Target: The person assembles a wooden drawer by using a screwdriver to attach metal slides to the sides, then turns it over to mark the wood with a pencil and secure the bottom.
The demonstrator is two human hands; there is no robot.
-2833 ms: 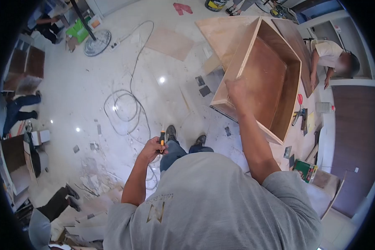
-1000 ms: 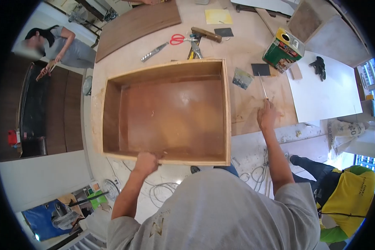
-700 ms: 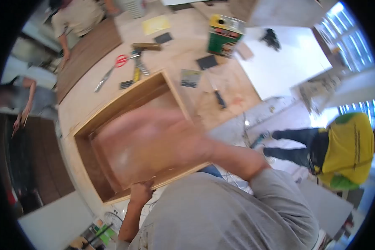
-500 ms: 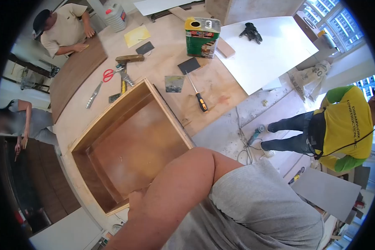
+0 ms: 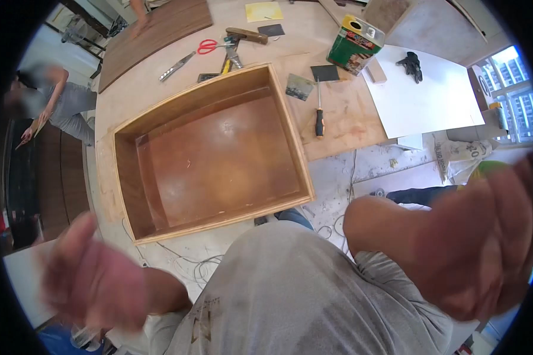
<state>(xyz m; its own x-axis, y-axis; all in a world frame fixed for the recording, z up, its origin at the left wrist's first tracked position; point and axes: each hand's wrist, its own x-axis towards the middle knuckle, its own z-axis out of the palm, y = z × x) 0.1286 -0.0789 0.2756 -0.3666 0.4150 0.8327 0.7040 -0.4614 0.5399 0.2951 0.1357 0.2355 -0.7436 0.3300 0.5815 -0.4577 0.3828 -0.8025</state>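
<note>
An open wooden drawer box (image 5: 219, 148) with a glossy brown inside and pale edges rests on the workbench, its near end overhanging the edge. Both hands are up and off it. My left hand (image 5: 95, 278) is left of my body, near the box's front left corner, with thumb and fingers apart and nothing in it. Large and blurred, my right hand (image 5: 474, 242) is close to the camera on the right; its fingers look stretched out, and I see nothing held. Behind the box lie a hammer (image 5: 233, 54), red-handled scissors (image 5: 208, 47) and a screwdriver (image 5: 319, 121).
A green can (image 5: 355, 46), dark sandpaper (image 5: 325, 73) and a white board (image 5: 423, 97) with a black glove (image 5: 411, 66) are on the bench. A curved brown panel (image 5: 160, 38) lies at the back left. Another person (image 5: 65, 103) stands left. Cables (image 5: 201, 266) trail across the floor.
An arm that reached across to the box's near edge has pulled away, and both hands are now raised apart. My view has turned, so the box appears more squarely in front.
</note>
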